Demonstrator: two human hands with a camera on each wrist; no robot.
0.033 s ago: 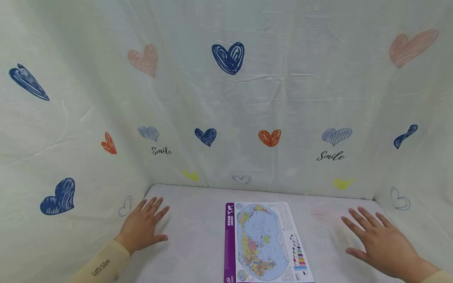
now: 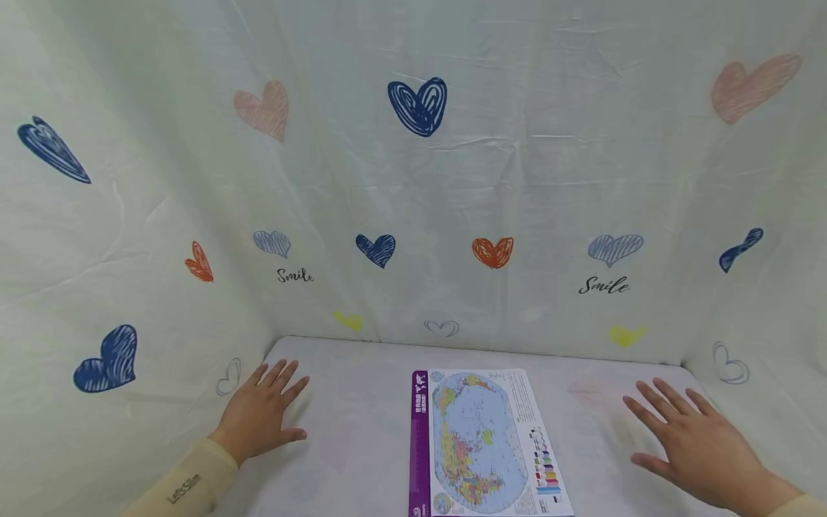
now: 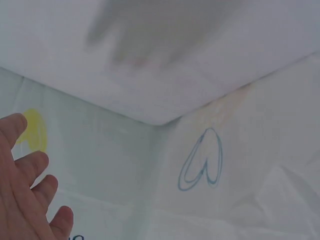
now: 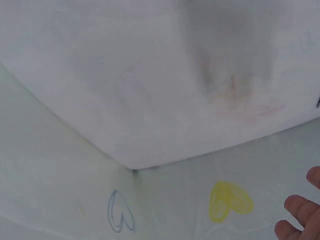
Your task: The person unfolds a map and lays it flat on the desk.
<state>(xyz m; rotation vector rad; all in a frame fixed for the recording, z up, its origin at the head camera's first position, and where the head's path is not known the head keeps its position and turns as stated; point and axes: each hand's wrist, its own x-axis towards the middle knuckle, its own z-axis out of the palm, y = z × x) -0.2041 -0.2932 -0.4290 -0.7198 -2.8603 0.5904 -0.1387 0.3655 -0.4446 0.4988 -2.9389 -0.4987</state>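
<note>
A world map sheet (image 2: 481, 441) with a purple strip down its left side lies flat on the white table, its near end cut off by the bottom of the head view. To its left, my left hand (image 2: 261, 413) is held palm down with fingers spread, nothing in it. My right hand (image 2: 701, 445) is on the other side of the map, likewise spread and holding nothing. Both hands are apart from the sheet. In the left wrist view, fingers (image 3: 37, 167) show at the left edge over a shadow on the table; right-hand fingertips (image 4: 300, 207) appear at the lower right.
White cloth (image 2: 555, 179) printed with hearts and "Smile" lettering hangs behind and at both sides of the white table (image 2: 349, 402). The table's far edge meets the back cloth. Faint reddish stains (image 2: 591, 391) mark the tabletop near my right hand.
</note>
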